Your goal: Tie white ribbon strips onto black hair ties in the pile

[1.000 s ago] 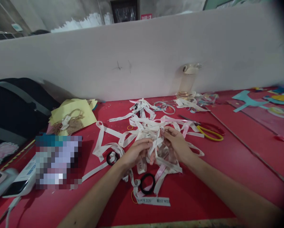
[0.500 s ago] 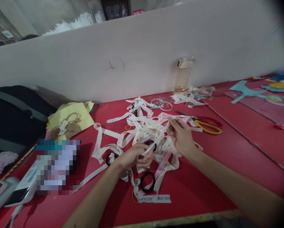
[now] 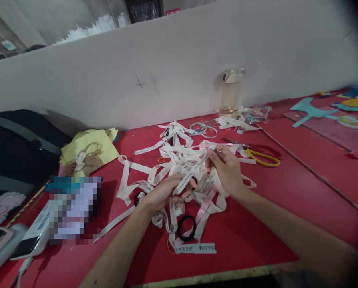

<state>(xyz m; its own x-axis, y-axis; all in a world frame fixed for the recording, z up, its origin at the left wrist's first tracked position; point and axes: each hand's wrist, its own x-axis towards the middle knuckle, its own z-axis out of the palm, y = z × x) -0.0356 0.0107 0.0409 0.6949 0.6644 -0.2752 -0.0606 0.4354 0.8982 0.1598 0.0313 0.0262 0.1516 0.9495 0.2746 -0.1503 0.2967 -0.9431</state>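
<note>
A white ribbon point(image 3: 188, 179) printed with dark lettering runs slantwise between my two hands. My left hand point(image 3: 167, 193) has its palm turned up and its fingers curled loosely round the ribbon's lower end. Higher up, my right hand point(image 3: 225, 170) pinches the same strip between thumb and fingers. Beneath both hands lies a tangled heap of white and pale pink ribbons point(image 3: 150, 172). A black ring point(image 3: 186, 228) lies below my left hand, and another black ring point(image 3: 138, 198) is left of it. Part of a third dark ring shows by my left fingertips.
Yellow-handled scissors point(image 3: 263, 158) lie right of the heap. A clear bottle point(image 3: 230, 94) stands against the white partition point(image 3: 107, 80). At left are yellow paper sheets point(image 3: 107, 148), twine point(image 3: 86, 160), a dark bag point(image 3: 23, 148) and a white device point(image 3: 32, 236). Blue cutouts point(image 3: 312, 110) lie far right.
The ribbon between my hands has turned so its lettered face shows. My left fingers have loosened and spread a little. My right hand has shifted slightly left.
</note>
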